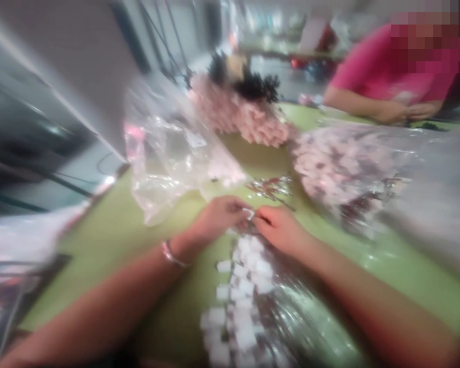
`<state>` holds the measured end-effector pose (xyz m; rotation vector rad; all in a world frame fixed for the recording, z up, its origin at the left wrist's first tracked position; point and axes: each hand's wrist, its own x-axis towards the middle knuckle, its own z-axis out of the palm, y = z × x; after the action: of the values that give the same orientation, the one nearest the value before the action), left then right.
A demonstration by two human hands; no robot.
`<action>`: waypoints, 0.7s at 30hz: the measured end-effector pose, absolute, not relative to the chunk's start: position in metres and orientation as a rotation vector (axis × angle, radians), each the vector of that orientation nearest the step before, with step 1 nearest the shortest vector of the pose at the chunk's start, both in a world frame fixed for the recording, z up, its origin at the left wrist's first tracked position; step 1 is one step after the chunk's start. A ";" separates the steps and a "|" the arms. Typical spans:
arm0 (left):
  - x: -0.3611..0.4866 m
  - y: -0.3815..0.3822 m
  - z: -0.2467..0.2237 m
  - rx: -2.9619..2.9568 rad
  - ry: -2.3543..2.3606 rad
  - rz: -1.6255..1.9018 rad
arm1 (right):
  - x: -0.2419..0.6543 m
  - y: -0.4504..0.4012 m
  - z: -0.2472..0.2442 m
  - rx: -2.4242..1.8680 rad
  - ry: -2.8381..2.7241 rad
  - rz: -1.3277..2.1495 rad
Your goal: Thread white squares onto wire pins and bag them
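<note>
My left hand (pixel 227 213), below a bracelet-wearing wrist, pinches a small white piece (pixel 249 213) at the centre of the view. Fingertips of my right hand (pixel 274 224) meet it from the other side; they are pressed together, and what they hold is too small and blurred to name. Just below both hands, many white tags (pixel 245 286) lie in a column along a clear plastic bundle (pixel 306 317). Beyond my hands is a small pile of red and silvery pieces (pixel 270 188).
The green table (pixel 138 266) carries a crumpled clear bag (pixel 164 163) at left, pink flowers (pixel 245 117) with dark foliage behind, and bagged pale pink flowers (pixel 333 163) at right. Across the table, a person in a pink shirt (pixel 387 66) has both hands together.
</note>
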<state>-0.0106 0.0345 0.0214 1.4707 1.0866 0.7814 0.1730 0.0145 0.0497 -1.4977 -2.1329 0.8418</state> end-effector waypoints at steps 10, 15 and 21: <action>-0.041 0.082 -0.011 2.447 1.509 0.606 | 0.195 0.028 0.078 -1.385 -2.299 1.093; -0.055 0.091 -0.019 2.485 1.619 0.688 | 0.195 0.045 0.044 -1.442 -2.430 0.463; -0.068 0.095 -0.005 2.375 1.688 0.722 | 0.181 0.038 0.034 -1.584 -2.654 0.265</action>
<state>-0.0680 0.0949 -0.0046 2.3747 1.6878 0.7216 0.1814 0.0382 0.0338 -1.5839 -2.6536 0.2653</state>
